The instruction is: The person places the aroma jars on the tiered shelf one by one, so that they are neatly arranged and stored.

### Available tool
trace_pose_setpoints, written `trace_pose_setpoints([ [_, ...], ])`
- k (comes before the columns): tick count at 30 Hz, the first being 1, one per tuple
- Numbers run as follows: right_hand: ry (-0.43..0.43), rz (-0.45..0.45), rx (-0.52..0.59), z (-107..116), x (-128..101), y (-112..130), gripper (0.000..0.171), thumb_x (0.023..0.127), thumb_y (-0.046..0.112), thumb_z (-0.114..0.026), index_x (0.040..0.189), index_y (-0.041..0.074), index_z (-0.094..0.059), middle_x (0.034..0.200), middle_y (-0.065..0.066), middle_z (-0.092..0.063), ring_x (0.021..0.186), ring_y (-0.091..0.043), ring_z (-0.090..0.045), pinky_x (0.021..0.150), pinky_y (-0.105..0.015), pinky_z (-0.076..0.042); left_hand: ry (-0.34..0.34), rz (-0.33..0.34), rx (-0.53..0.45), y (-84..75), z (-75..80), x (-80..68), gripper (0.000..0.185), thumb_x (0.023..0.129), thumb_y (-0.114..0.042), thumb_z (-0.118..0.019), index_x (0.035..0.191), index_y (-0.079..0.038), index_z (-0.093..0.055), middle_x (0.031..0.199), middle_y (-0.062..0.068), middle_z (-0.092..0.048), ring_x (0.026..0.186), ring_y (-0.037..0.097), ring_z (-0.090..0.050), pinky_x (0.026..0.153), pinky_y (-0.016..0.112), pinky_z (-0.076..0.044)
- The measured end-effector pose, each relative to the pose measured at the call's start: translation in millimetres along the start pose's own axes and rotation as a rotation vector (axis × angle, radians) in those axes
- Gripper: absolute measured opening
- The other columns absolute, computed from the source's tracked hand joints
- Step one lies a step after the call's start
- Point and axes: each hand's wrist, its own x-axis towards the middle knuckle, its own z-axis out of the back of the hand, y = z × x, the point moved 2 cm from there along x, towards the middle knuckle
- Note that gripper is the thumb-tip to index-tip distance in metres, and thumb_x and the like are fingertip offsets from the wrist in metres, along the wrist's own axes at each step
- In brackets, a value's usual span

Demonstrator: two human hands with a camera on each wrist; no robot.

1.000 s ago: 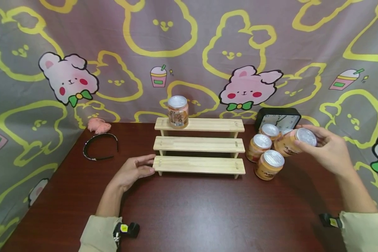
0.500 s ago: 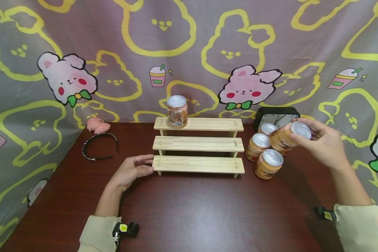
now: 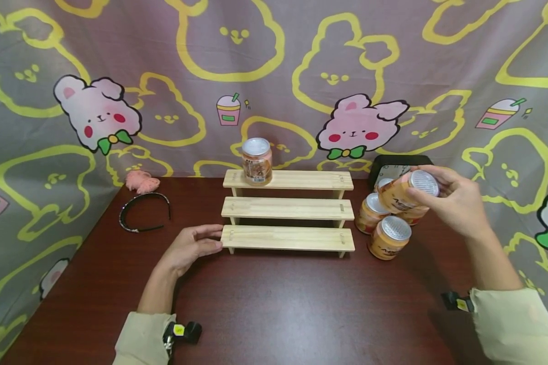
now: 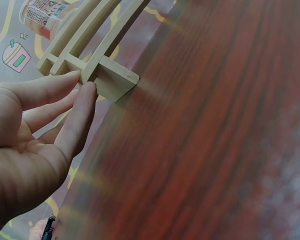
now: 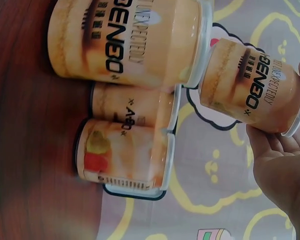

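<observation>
A three-tier wooden display stand stands mid-table. My left hand pinches the left end of its lowest shelf between thumb and fingertips, seen close in the left wrist view. My right hand grips an orange-labelled jar with a silvery lid, fingers round its lid end. This jar is raised and tilted over several similar jars on the table at right, partly hiding the rear ones. One more such jar stands upright on the left of the top shelf.
A black-framed clock stands behind the jars, partly covered by the raised jar and right hand. At left lie a dark headband and a pink object. A patterned curtain hangs behind the brown table.
My right hand has carried its jar leftward and slightly up, over the other jars, covering more of the clock. The left hand stays at the shelf end.
</observation>
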Motion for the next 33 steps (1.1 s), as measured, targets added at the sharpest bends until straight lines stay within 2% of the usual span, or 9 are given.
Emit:
trace_pose_setpoints([
  [9,0.01,-0.022,-0.007,-11.2,4.2,11.0,0.045,0.083,0.003,-0.083,0.125,-0.003,-0.068,0.102,0.016,-0.068,0.085,0.002,-0.064,0.071,-0.009,-0.05,0.002,-0.005,0.032,-0.9,0.3,0.4,0.057,0.09,0.008,-0.069,0.142,0.017,-0.045,0.129,0.028,-0.056,0.093,0.012,-0.068,0.081,0.026,-0.056],
  [17,0.031,0.017,0.018,-21.0,8.7,16.4,0.044,0.083,0.002,-0.082,0.125,-0.003,-0.068,0.101,0.014,-0.069,0.084,-0.001,-0.064,0.069,-0.01,-0.051,0.006,-0.001,0.044,-0.7,0.2,-0.2,0.057,0.091,0.007,-0.068,0.142,0.017,-0.045,0.128,0.027,-0.058,0.092,0.011,-0.068,0.082,0.025,-0.055],
  [26,0.05,-0.011,0.039,-33.2,12.9,21.4,0.047,0.084,0.005,-0.082,0.128,-0.001,-0.066,0.108,0.011,-0.068,0.088,-0.004,-0.064,0.072,-0.012,-0.052,0.004,-0.011,0.05,3.1,-0.3,-0.8,0.055,0.091,0.006,-0.069,0.14,0.018,-0.047,0.117,0.019,-0.066,0.091,0.01,-0.067,0.08,0.024,-0.055],
  [33,0.014,-0.058,0.058,-41.3,16.5,25.8,0.049,0.086,0.012,-0.082,0.13,0.002,-0.064,0.111,0.011,-0.068,0.089,-0.004,-0.064,0.069,-0.012,-0.052,0.02,-0.037,0.064,1.6,1.2,-0.2,0.054,0.092,0.006,-0.067,0.14,0.019,-0.046,0.121,0.024,-0.064,0.092,0.01,-0.067,0.081,0.024,-0.054],
])
